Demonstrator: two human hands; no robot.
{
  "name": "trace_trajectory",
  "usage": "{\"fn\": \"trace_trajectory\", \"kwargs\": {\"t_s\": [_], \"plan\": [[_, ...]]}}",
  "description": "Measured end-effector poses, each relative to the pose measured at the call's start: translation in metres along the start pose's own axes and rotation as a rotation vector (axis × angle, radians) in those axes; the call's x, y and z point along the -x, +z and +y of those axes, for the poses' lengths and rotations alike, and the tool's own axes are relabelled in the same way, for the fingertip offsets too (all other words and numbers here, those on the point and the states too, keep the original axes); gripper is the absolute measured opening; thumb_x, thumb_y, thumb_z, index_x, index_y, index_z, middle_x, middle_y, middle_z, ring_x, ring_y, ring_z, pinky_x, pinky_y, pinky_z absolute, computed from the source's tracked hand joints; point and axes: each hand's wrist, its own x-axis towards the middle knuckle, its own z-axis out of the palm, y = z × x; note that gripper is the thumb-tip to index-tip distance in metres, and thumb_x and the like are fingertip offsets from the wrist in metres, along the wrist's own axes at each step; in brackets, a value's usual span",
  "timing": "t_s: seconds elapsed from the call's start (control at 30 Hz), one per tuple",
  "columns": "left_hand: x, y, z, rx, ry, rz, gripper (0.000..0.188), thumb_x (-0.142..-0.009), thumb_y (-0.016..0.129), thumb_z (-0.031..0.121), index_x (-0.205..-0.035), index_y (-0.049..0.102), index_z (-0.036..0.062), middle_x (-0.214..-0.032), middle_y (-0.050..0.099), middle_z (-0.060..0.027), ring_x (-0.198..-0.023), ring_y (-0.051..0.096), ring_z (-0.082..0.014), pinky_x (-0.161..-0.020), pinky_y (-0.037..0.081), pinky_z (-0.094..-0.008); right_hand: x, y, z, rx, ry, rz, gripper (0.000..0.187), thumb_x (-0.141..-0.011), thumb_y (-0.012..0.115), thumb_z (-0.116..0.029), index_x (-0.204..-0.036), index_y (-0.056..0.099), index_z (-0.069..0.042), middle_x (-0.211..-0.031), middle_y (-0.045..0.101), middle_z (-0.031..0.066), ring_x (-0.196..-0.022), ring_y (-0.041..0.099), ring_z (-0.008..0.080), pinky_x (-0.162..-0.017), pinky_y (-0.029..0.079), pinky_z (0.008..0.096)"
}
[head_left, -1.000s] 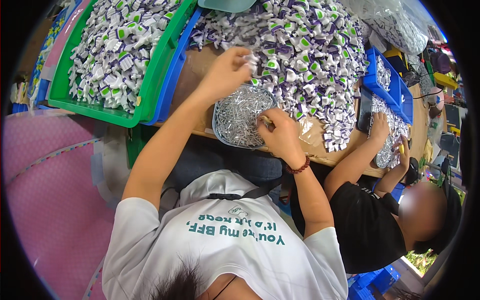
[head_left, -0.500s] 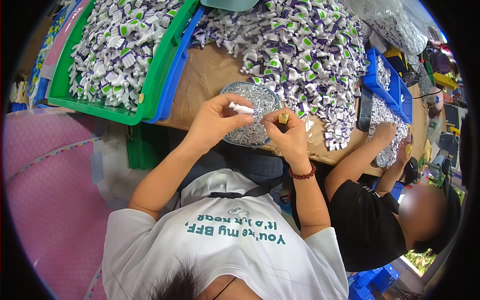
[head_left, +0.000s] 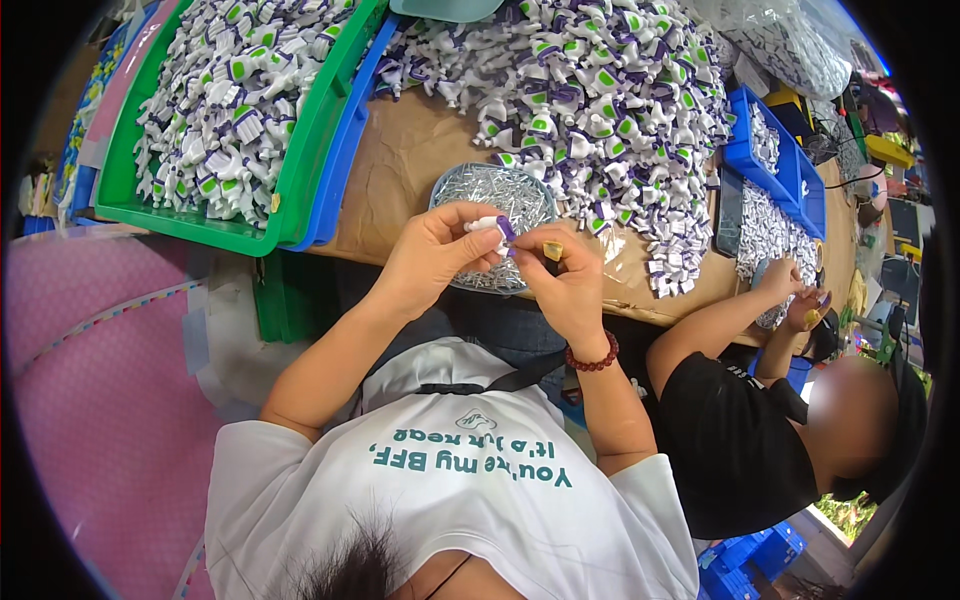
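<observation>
Between the thumb and fingers of my left hand [head_left: 440, 250] is a small white and purple plastic toy part [head_left: 492, 230]. The thumb and a finger of my right hand [head_left: 568, 290] are pinched together right at the part's purple edge; whatever they hold is too small to make out. A yellow finger cover [head_left: 552, 250] sits on one right finger, and a dark red bead bracelet [head_left: 592, 352] circles that wrist. Both hands are over the near side of a clear tub [head_left: 436, 190] filled with small silvery metal pins [head_left: 500, 190].
A large heap of similar parts [head_left: 600, 120] covers the brown-papered table [head_left: 390, 160]. A green tray [head_left: 300, 170] full of them stands at left. On the right, a co-worker [head_left: 740, 430] handles small pieces near a blue divided bin [head_left: 745, 150].
The part in my left hand now shows its purple side. My right fingertips have moved left and come together at its edge. The co-worker's hands have come closer together.
</observation>
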Motion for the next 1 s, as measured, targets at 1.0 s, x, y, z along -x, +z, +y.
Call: {"fn": "trace_trajectory", "kwargs": {"t_s": [1.0], "plan": [[-0.004, 0.003, -0.015, 0.086, 0.074, -0.029, 0.020, -0.090, 0.048, 0.006, -0.109, 0.051, 0.0008, -0.100, 0.059, -0.0148, -0.091, 0.061, -0.0217, -0.080, 0.051, -0.0299, -0.016, -0.080, 0.061, 0.977, -0.073, 0.127, 0.010, -0.075, 0.060, -0.011, -0.081, 0.062, -0.003, -0.077, 0.059, 0.0129, -0.071, 0.058, 0.0318, -0.060, 0.046, 0.0392]]}}
